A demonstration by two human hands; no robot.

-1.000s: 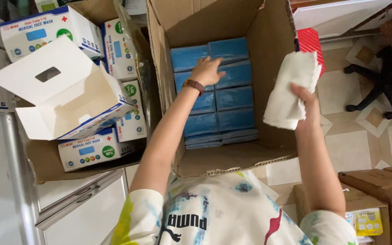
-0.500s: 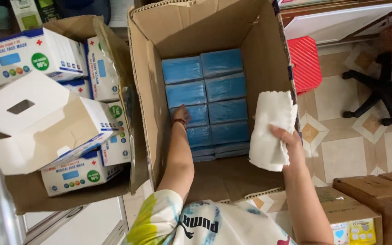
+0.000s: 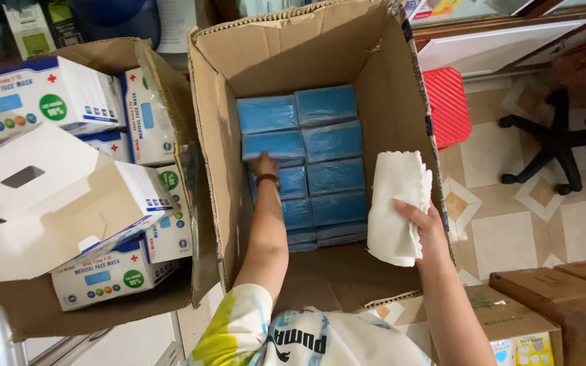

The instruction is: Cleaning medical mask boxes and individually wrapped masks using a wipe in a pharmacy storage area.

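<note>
Head view: a big open cardboard box (image 3: 388, 102) stands in the middle, its flaps up. At the bottom lie blue packs (image 3: 303, 152) — flat and shiny, set side by side in two neat rows from far to near, so they fill the far part of the floor and leave bare cardboard at the near end.

The left hand (image 3: 264, 165) reaches deep into the box along its left wall. The arm is stretched long and straight, with a brown band at the wrist. The fingers rest on one blue pack in the left row. I cannot tell if they have closed around it or only touch it, since the fingertips are hidden.

The right hand (image 3: 423, 227) is at the right wall of the box, higher than the packs. It holds a folded white cloth (image 3: 396, 203) — thumb across the front, fingers behind, closed firmly on its near right edge. The cloth stands up tall from the hand and is kept off to the side, clear of the packs.

To the left is another open carton (image 3: 103, 315) full of white mask boxes (image 3: 42, 95), some lying on their sides. To the right, on the tiled floor, are a red stool (image 3: 447, 105) and a black chair base (image 3: 551, 146).
</note>
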